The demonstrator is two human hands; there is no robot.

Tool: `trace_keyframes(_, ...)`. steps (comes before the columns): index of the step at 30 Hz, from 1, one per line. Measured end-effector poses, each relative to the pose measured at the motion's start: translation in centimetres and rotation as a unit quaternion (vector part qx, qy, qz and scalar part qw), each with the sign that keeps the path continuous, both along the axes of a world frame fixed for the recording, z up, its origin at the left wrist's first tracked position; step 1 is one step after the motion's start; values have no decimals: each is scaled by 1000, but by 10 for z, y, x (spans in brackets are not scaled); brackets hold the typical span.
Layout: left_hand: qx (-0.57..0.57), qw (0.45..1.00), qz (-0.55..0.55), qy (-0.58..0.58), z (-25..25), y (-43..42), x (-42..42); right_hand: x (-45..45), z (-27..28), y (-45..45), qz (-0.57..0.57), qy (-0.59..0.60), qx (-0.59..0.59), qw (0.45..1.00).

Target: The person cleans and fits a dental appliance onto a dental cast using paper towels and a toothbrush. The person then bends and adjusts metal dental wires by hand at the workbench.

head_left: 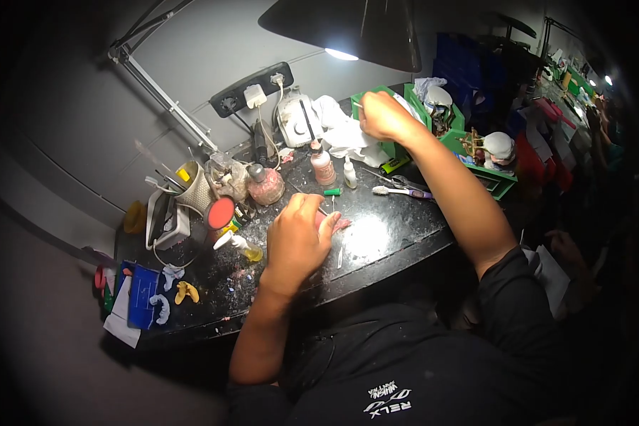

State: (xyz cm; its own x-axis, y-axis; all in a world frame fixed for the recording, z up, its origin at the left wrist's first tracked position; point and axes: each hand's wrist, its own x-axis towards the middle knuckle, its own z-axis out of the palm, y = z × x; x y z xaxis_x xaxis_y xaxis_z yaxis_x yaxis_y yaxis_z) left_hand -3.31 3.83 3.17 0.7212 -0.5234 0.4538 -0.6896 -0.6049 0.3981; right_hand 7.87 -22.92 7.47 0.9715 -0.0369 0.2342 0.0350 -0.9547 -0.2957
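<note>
My left hand (298, 234) is low over the black bench, its fingers curled beside a small pink piece (342, 224); what lies under the palm is hidden. My right hand (387, 117) is raised at the green bin (366, 94), its fingers closed, with a thin pale tip showing at their left; the rest of that item is hidden. Between the hands stand a pink-filled bottle (322, 167) and a small white dropper bottle (350, 173). A green cap (333, 192) and a purple-and-white toothbrush (402, 192) lie on the bench.
A lamp shade (348, 28) hangs above. At the left are a pink-filled jar (265, 186), a round red-topped container (221, 213), a yellow-liquid bottle (250, 251) and a blue tray (144, 292). Green bins with dental models (499, 148) stand at the right. Another person's hand (565, 247) shows far right.
</note>
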Motion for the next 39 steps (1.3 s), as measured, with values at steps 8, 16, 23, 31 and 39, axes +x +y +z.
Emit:
trace_keyframes(8, -1, 998, 43, 43, -8, 3, 15, 3, -25, 32, -32, 61, -88, 994)
trace_keyframes(16, -62, 995, 26, 73, -17, 13, 26, 4, -38, 28, -31, 71, -108, 991)
trace_keyframes(23, -193, 975, 10, 112, -13, 20, 24, 1, -36, 30, -54, 98, -84, 990)
trace_keyframes(31, -248, 966, 19, 66, -28, 24, 30, -7, -32, 30, -44, 104, -114, 987)
trace_keyframes(39, -248, 967, 37, 43, -28, 28, 29, -18, -26, 15, -23, 96, -128, 987)
